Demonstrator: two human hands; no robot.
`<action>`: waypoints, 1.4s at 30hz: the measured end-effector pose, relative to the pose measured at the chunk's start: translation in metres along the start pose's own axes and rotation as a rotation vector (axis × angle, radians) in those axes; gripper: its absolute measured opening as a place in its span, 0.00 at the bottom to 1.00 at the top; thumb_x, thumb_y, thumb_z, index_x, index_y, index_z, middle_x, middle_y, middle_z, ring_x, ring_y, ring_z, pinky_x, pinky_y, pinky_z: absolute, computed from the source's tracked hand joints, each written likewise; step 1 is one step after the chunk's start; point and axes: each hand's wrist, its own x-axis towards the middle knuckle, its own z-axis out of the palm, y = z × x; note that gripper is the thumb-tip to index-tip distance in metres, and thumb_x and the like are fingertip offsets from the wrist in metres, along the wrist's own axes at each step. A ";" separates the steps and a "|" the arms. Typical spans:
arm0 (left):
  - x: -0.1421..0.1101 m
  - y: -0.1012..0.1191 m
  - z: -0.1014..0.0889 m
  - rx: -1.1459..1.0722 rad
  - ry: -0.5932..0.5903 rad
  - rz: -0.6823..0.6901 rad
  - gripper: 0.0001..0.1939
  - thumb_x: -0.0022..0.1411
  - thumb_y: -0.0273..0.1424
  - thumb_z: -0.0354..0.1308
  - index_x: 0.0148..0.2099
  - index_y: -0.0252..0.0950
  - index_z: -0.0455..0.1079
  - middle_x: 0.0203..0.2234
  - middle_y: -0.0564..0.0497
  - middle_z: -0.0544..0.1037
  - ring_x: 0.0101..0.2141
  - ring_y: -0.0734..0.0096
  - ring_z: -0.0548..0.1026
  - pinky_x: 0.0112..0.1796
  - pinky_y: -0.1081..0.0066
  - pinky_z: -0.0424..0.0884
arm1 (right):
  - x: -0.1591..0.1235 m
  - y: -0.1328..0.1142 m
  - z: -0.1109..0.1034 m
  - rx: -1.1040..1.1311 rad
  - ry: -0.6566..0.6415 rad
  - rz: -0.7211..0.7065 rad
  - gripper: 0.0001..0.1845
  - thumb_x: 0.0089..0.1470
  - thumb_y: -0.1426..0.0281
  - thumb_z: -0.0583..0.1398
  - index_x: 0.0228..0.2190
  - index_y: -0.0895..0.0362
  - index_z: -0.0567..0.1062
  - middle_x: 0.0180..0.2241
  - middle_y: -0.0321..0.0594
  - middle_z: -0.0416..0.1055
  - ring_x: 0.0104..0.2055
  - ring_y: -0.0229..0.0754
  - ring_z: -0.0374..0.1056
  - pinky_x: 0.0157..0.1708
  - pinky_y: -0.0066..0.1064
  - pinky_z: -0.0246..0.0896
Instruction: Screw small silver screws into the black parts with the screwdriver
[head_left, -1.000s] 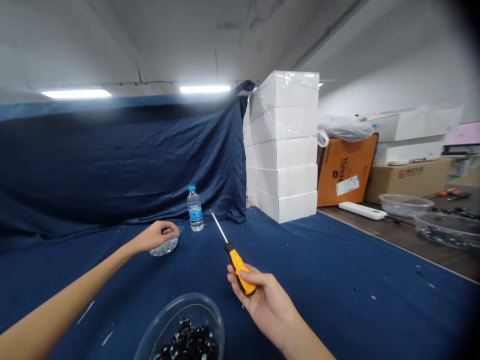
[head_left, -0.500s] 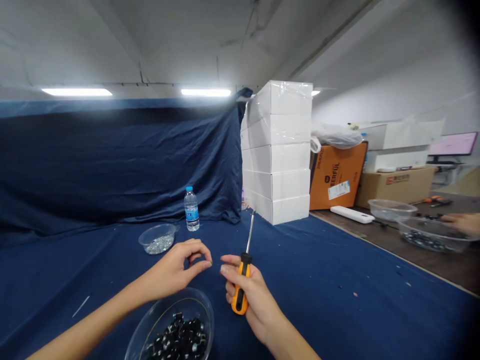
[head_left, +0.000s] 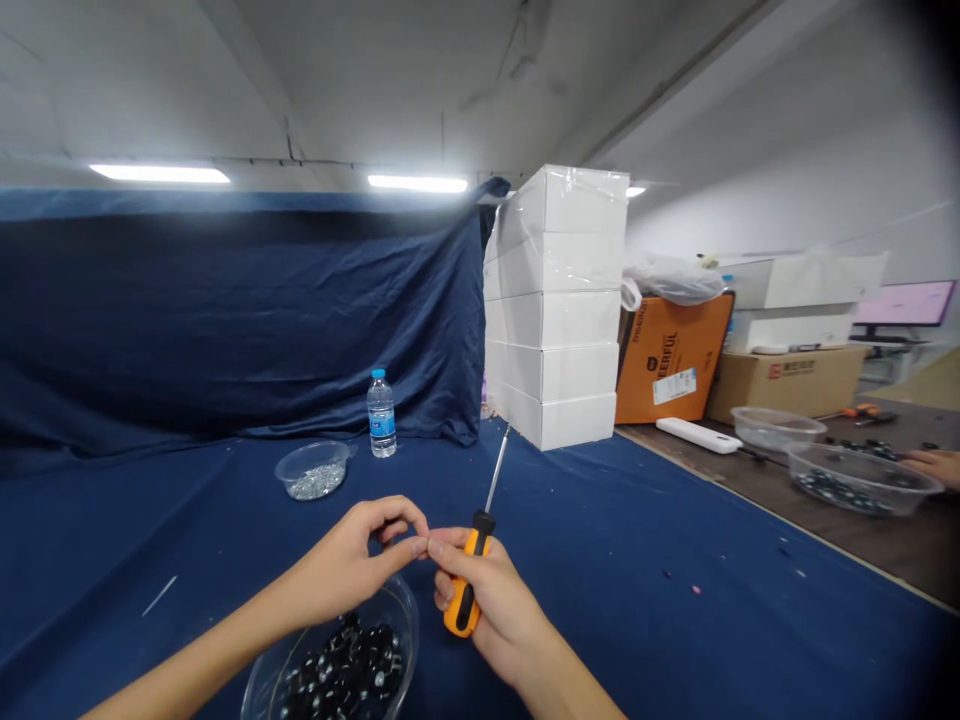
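My right hand (head_left: 491, 595) is wrapped round the orange-and-black handle of a screwdriver (head_left: 472, 570). Its metal shaft points up and away from me. My left hand (head_left: 367, 555) is closed in a pinch, its thumb and forefinger meeting the right hand's fingertips. Whatever lies between those tips is too small or hidden to make out. Below the left hand stands a clear plastic bowl (head_left: 409, 650) holding many black parts with shiny metal bits (head_left: 349, 670). Farther back, a second clear bowl (head_left: 289, 462) contains small silvery pieces (head_left: 318, 482), perhaps screws.
A water bottle (head_left: 382, 415) stands behind the bowls on the blue cloth (head_left: 645, 560). White boxes (head_left: 577, 320) are stacked at the back, beside an orange box (head_left: 667, 350). On the dark table to the right are clear tubs (head_left: 862, 480) and another person's hand (head_left: 934, 466).
My hands have come together, so their fingertips now touch. The screwdriver has shifted slightly left with my right hand. The view has moved a little.
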 end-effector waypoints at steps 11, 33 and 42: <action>-0.010 -0.020 0.006 -0.210 0.018 -0.055 0.16 0.69 0.42 0.55 0.55 0.44 0.60 0.30 0.59 0.56 0.29 0.71 0.59 0.36 0.68 0.61 | -0.001 -0.004 -0.002 0.042 0.044 -0.015 0.25 0.29 0.67 0.79 0.32 0.62 0.80 0.28 0.44 0.81 0.17 0.29 0.62 0.21 0.24 0.58; -0.037 -0.034 -0.005 -0.583 0.087 -0.111 0.08 0.57 0.34 0.70 0.38 0.36 0.81 0.30 0.50 0.84 0.32 0.68 0.80 0.39 0.68 0.74 | -0.015 0.003 0.013 -0.279 -0.129 -0.131 0.13 0.41 0.64 0.76 0.26 0.60 0.83 0.24 0.40 0.79 0.18 0.30 0.61 0.20 0.24 0.55; -0.042 -0.035 0.009 -0.916 0.103 -0.196 0.11 0.46 0.31 0.78 0.35 0.40 0.84 0.30 0.51 0.83 0.31 0.73 0.80 0.35 0.75 0.76 | -0.019 0.006 0.018 -0.309 -0.180 -0.259 0.03 0.45 0.70 0.73 0.25 0.54 0.85 0.25 0.35 0.76 0.20 0.30 0.63 0.21 0.24 0.56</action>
